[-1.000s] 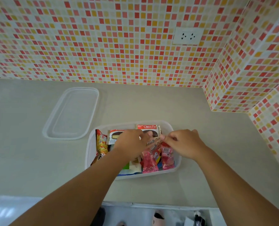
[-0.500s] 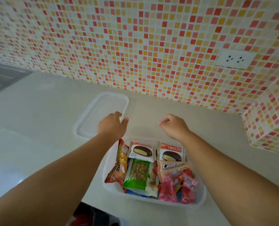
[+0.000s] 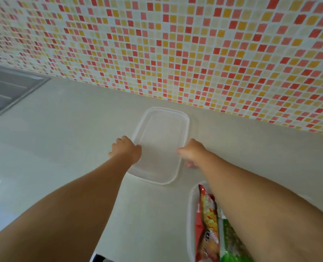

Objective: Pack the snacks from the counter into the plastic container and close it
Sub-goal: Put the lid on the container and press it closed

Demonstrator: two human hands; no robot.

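Note:
The clear plastic lid (image 3: 162, 146) lies flat on the pale counter near the tiled wall. My left hand (image 3: 125, 149) grips its left long edge with the thumb on the rim. My right hand (image 3: 192, 153) holds the right long edge, fingers curled under it. The plastic container (image 3: 190, 214) sits at the bottom right, mostly hidden by my right forearm. A red and yellow snack packet (image 3: 207, 224) and a green packet (image 3: 230, 242) show inside it.
A steel sink drainboard (image 3: 9, 91) sits at the far left. The mosaic tiled wall (image 3: 175, 53) runs behind the lid. The counter's front edge (image 3: 92, 256) is at the bottom, left of the container.
Both hands left the snacks in the container and reached forward left to the lid, closing on its two long edges. The view swung left, pushing the container to the bottom right.

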